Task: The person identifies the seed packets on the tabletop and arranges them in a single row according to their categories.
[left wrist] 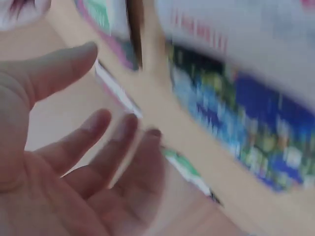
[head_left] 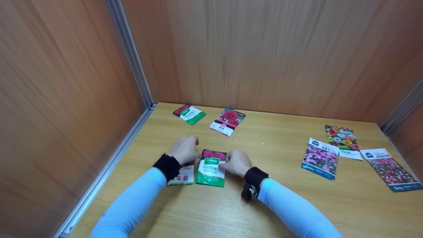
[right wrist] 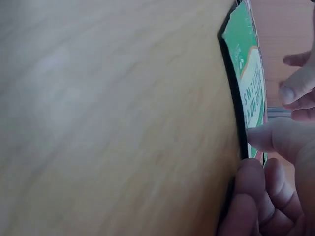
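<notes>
My right hand (head_left: 236, 162) pinches the right edge of a green and white seed packet (head_left: 210, 177) with magenta flowers on top. In the right wrist view, the thumb (right wrist: 275, 136) lies on the packet's face and the fingers curl at its edge. My left hand (head_left: 185, 149) hovers at the packet's upper left; the left wrist view shows its thumb apart from its loosely bent fingers, nothing between them. Below that wrist lies a white seed packet with blue flowers (left wrist: 206, 113), partly hidden by the hand in the head view.
At the back left lie a green and white packet (head_left: 191, 114) and a pink-flowered packet (head_left: 228, 121). On the right are a purple-flowered packet (head_left: 320, 158), a multicoloured one (head_left: 342, 138) partly under it, and a red-pink one (head_left: 391, 168). Wooden panels (head_left: 264, 59) wall the table.
</notes>
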### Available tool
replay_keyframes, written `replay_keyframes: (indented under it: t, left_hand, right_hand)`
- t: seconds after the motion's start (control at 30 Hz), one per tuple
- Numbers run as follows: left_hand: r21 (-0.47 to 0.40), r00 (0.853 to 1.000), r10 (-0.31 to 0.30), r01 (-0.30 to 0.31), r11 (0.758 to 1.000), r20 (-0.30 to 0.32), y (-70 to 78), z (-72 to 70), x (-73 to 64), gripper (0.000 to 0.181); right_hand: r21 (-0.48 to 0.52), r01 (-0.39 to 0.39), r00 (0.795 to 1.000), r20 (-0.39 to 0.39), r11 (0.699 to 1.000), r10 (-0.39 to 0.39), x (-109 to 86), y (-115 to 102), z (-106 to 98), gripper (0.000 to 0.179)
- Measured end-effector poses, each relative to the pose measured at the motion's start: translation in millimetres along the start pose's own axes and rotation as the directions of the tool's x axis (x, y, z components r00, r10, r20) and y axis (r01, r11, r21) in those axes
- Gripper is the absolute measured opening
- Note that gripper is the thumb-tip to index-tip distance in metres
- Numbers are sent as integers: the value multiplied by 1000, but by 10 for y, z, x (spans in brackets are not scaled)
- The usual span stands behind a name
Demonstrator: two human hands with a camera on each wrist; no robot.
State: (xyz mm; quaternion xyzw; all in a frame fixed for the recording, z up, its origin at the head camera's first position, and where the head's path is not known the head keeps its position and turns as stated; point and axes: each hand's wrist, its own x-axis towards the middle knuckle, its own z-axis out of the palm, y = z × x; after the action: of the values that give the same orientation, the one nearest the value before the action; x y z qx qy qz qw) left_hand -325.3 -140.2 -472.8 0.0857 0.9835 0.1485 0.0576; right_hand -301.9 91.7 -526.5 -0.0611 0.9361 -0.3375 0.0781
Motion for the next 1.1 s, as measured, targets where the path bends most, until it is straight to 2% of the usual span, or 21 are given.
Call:
replay_keyframes:
  t: [0.03,0.1,0.23,0.33,0.47,0.63,0.8,0.97,1.1]
  left_hand:
    - [19,1000,-9,9,1000,16,-9,-32,4,51]
    - [50,995,-39,35,998,87,-20,-86,-14,65]
    - [62,966,-93,80,995,241,-77,-97,-98,94]
    - [61,957,-96,82,995,275,-99,-68,-126,102]
    - [89,964,-62,40,995,259,-114,-40,-119,95]
    - [118,965,-40,9,993,259,-120,-16,-75,93]
    - [135,970,-10,-24,991,244,-132,-28,-52,85]
    - [107,979,-43,22,994,201,-131,-115,4,76]
    - [67,990,-71,63,996,120,-116,-217,136,79]
  right_hand:
    - [6,-2,1000,5,1000,2,0,3,-12,37]
    - [14,-6,1000,17,1000,6,-1,8,-34,36]
    - [10,-16,1000,26,1000,16,-2,-2,-39,36]
    - [2,-18,1000,19,1000,18,-1,-6,-41,37]
    - [5,-9,1000,21,1000,9,-1,1,-32,39]
    - [22,-16,1000,25,1000,15,-3,20,-27,39]
    - [14,22,999,-38,1000,-21,-28,39,10,41]
    - [29,63,995,-83,998,-61,-77,29,30,44]
    - [63,65,994,-90,996,-59,-114,-14,-28,42]
